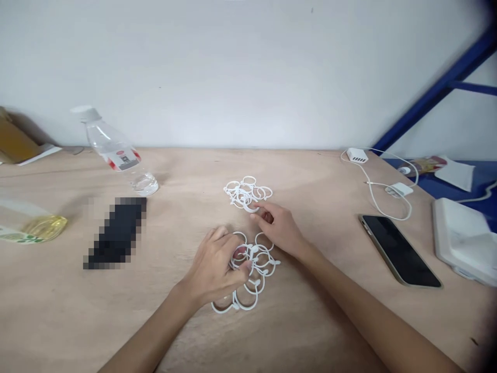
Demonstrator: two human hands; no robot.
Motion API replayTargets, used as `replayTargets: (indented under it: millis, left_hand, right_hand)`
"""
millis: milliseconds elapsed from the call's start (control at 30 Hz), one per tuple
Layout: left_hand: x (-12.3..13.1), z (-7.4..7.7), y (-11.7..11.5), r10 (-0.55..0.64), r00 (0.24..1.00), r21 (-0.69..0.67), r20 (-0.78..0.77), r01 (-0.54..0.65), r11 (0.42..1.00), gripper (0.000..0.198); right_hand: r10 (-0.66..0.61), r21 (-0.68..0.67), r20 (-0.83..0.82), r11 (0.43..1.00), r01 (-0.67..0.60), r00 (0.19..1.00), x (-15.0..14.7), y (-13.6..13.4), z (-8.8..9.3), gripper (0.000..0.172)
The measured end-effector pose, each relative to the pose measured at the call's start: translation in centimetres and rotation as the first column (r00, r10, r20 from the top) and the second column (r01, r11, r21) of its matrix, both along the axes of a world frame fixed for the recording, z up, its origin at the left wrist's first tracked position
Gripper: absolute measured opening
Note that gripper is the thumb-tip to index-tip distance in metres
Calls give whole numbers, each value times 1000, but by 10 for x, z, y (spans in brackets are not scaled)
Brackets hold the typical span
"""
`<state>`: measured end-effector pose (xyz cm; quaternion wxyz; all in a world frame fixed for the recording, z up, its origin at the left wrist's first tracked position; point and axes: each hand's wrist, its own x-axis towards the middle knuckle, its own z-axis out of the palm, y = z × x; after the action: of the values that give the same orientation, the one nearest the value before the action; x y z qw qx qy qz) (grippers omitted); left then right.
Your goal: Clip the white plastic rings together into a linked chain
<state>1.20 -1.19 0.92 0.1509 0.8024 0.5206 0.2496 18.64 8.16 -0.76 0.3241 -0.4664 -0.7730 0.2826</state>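
Observation:
Two heaps of thin white plastic rings with small knob-like ends lie on the wooden table. My left hand (216,263) is bent over the nearer ring heap (264,264), its fingers and thumb curled round some of the rings; part of that heap is hidden under it. At the front edge of the farther, smaller ring heap (245,192), my right hand (281,228) pinches a white ring (250,209) between thumb and forefinger. Its other fingers are folded in.
A plastic bottle (116,150) and a blurred dark object (118,233) are on the left, beside a clear container with yellow contents (42,228). To the right are a phone (399,251), a white charger (357,155) with cables and a white device (462,238). A wall stands behind.

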Motion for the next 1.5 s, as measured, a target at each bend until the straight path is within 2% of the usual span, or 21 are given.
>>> replayTargets:
  millis: [100,200,267,333,367,433,533,567,633,733,800,900,1033,1100,1133,1200,1300,1400,1500]
  left_hand:
    - [-1,2,-1,-12,999,31,-42,14,999,20]
    - [-2,2,-1,-4,1000,66,28,2,998,25]
    - [-3,0,0,19,994,81,107,-28,996,30]
    - [-4,-1,1,61,979,87,195,-79,993,33]
    - [-4,-2,1,87,967,81,238,-109,991,33]
    - [-4,-3,2,134,938,59,319,-161,985,31]
    - [-1,-1,3,158,887,-8,434,-172,985,29]
    - [0,0,3,173,856,-52,487,-169,984,29]
    - [2,4,3,245,755,-192,608,-160,968,29]
    - [6,8,4,372,583,-406,722,-78,910,28]
    - [8,10,5,424,519,-469,742,-49,882,28]
    - [10,11,5,495,467,-500,733,-125,857,30]
    - [10,11,1,463,523,-495,716,-89,865,34]
    - [10,9,-2,455,526,-478,719,-100,872,36]
    - [10,8,-3,463,512,-472,724,-122,873,35]
    - [9,6,-5,469,485,-470,738,-129,873,33]
    - [8,5,-5,456,492,-470,742,-102,877,32]
    - [9,7,-3,392,581,-435,713,-72,898,36]
    - [11,7,-5,275,732,-364,623,-40,931,40]
  right_hand:
    - [-18,98,32,995,15,999,-10,14,-8,17]
    - [-46,129,-15,991,47,999,-14,10,-4,16]
    - [-54,72,-123,995,63,991,-13,0,3,15]
    - [-74,-113,-293,993,42,953,-12,-16,11,18]
    - [-101,-244,-381,970,5,919,-11,-24,15,20]
    - [-189,-471,-544,875,-111,817,-11,-39,21,25]
    - [-316,-616,-696,725,-309,644,-13,-53,25,27]
    - [-344,-626,-720,698,-349,603,-14,-56,25,26]
    - [-377,-630,-738,683,-371,560,-16,-59,23,25]
    - [-379,-626,-734,699,-345,564,-19,-62,20,26]
    - [-362,-620,-736,700,-355,571,-19,-64,21,28]
    - [-352,-606,-761,688,-400,545,-19,-66,26,28]
    - [-356,-601,-776,665,-442,520,-20,-67,27,28]
    - [-343,-612,-750,685,-396,565,-21,-67,23,29]
    - [-323,-609,-725,713,-346,609,-21,-67,21,29]
    - [-255,-560,-647,798,-222,718,-21,-67,17,26]
    - [-118,-379,-508,920,-98,853,-19,-69,18,25]
    - [-6,-153,-380,987,-57,925,-15,-73,21,25]
    - [72,58,-222,997,-60,972,-13,-77,21,24]
